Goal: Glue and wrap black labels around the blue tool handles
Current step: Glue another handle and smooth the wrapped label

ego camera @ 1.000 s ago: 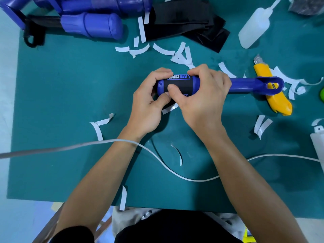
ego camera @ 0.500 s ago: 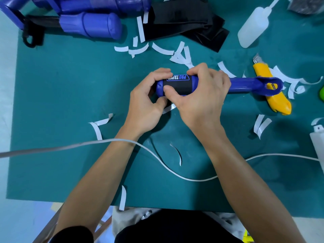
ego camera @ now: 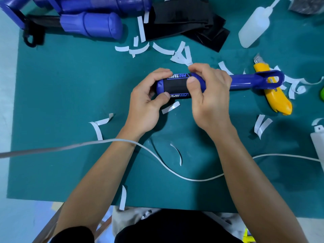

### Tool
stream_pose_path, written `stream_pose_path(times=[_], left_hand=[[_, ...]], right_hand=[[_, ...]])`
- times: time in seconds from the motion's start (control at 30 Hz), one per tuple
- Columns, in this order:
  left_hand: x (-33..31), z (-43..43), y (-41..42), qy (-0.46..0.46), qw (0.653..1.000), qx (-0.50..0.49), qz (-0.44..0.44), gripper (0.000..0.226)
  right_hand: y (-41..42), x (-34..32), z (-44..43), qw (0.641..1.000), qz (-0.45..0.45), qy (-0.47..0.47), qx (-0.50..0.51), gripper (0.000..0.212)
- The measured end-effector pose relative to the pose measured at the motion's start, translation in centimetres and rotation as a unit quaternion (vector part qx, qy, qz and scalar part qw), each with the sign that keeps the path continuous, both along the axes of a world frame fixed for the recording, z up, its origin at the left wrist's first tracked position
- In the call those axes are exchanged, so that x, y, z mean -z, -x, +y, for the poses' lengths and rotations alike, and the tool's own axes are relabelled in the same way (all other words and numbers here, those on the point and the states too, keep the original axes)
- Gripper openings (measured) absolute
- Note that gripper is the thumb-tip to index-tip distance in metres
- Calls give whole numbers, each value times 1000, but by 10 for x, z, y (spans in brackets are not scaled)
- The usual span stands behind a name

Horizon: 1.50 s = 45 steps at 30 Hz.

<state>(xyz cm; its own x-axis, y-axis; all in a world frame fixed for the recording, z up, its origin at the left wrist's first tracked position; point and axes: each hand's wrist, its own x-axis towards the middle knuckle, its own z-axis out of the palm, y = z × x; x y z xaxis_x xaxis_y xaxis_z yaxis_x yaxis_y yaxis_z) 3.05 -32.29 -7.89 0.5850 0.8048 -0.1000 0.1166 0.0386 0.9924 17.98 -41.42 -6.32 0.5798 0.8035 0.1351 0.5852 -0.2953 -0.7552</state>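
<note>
A blue tool handle (ego camera: 249, 83) lies crosswise over the middle of the green mat, its looped end pointing right. A black label (ego camera: 176, 85) with blue lettering is wrapped round its thick left part. My left hand (ego camera: 149, 104) grips that thick end, thumb on the label's near edge. My right hand (ego camera: 208, 95) holds the handle just right of the label, thumb pressing on the label's right edge. More blue handles (ego camera: 91, 27) lie at the back left. Spare black labels (ego camera: 189, 20) are piled at the back centre.
A white glue bottle (ego camera: 254, 27) lies at the back right. A yellow utility knife (ego camera: 273, 95) sits under the handle's loop. White backing strips (ego camera: 171, 107) litter the green mat (ego camera: 61, 85). A white cable (ego camera: 175, 171) crosses in front. Another white bottle (ego camera: 318, 142) is at the right edge.
My right thumb has slid rightward along the label to its right edge. The handle has turned, showing a second line of lettering on the near side. My left thumb has shifted onto the label.
</note>
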Motion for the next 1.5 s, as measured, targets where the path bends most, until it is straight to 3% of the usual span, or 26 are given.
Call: stream_pose_path(times=[0.37,0.63,0.83,1.07,1.17,1.27,1.5], left_hand=[[2,-5,-2,-37,999,-10,18,40],[5,-3,-5,-63,997,-10,38,33],[0,0,0,-25,999,11,19,55],[1,-6,-6,-172,979,28,102,58],[3,-5,-3,-190,975,42,106,60],[5,-4,-1,-206,972,48,102,61],[6,-6,-4,-230,965,51,115,64]], right_hand=[[-16,-1,-12,998,51,28,-27,45],[-16,-3,-11,998,29,41,-47,43],[-18,-5,-14,996,50,54,-53,44],[-20,-10,-22,996,11,47,-76,57],[-28,-7,-27,992,-65,46,-99,60],[-31,-2,-26,986,-137,27,-96,50],[-29,1,-27,987,-132,15,-92,45]])
